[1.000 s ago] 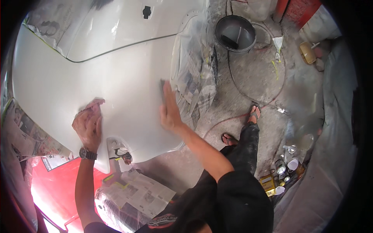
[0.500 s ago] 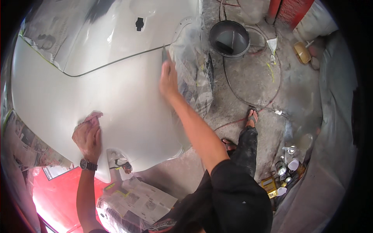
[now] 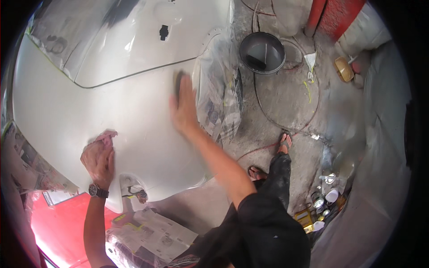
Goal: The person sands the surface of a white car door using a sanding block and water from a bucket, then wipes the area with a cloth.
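Observation:
A pale pink cloth (image 3: 107, 135) is bunched under the fingers of my left hand (image 3: 97, 161), which rests on a smooth white car body panel (image 3: 138, 111). Toward the panel's right edge, my right hand (image 3: 184, 109) presses a dark flat pad (image 3: 180, 82) against the surface, fingers stretched along it. Motion smears that hand, and its palm covers much of the pad. Beyond both hands a dark seam (image 3: 138, 73) separates this panel from the one above. A cutout (image 3: 132, 187) with exposed wiring lies to the right of my left wrist.
Plastic and newspaper masking (image 3: 219, 98) covers the panel's right side. A black bucket (image 3: 262, 52) holding liquid and a dark block stands on the concrete floor. A hose (image 3: 263, 107) loops below it. Several cans (image 3: 318, 202) crowd the lower right, beside grey sheeting (image 3: 380, 178).
My right hand has slid the pad nearer and slightly left, away from the seam. My left hand and cloth stay in nearly the same place on the panel.

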The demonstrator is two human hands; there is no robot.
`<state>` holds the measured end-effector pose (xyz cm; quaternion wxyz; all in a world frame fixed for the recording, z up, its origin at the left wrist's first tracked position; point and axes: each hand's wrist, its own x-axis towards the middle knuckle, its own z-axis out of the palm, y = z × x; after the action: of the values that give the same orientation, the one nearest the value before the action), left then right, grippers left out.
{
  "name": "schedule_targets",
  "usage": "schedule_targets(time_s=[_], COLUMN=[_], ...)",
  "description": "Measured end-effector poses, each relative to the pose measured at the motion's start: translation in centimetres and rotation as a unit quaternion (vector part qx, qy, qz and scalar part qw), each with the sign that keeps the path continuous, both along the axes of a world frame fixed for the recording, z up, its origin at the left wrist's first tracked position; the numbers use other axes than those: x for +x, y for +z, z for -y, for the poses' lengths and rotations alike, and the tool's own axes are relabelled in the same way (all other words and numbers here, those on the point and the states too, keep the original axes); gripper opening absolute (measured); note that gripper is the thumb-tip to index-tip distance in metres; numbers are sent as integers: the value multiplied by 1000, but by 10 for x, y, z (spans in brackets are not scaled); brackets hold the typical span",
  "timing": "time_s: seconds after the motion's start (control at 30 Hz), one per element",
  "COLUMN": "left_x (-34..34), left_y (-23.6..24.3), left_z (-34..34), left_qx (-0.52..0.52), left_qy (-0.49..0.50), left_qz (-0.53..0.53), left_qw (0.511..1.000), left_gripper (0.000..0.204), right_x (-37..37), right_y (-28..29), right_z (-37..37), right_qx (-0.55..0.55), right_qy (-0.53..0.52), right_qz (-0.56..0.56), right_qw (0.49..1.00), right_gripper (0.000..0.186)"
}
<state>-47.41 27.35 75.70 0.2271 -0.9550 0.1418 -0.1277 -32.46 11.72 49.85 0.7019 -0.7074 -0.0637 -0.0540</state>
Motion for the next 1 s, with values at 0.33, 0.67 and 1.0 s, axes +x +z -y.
schedule_targets(time_s=[0.33,0.67,1.0], left_x=[1,3,4], left_y=[1,1,6], left_z=[-3,2,5], left_qx=[-28,-49,-56], left_qy=[18,6,28], left_qz=[-8,6,-21], left_qw=[999,999,998], left_gripper=[35,33,41], right_x=[18,-189,-241], right_y=[12,-32,-38], right_z=[13,-7,4], right_qx=[32,6,-1], right_qy=[52,97,153], right_qz=[-35,55,20], right_qw=[997,994,988], right_gripper=[68,76,79])
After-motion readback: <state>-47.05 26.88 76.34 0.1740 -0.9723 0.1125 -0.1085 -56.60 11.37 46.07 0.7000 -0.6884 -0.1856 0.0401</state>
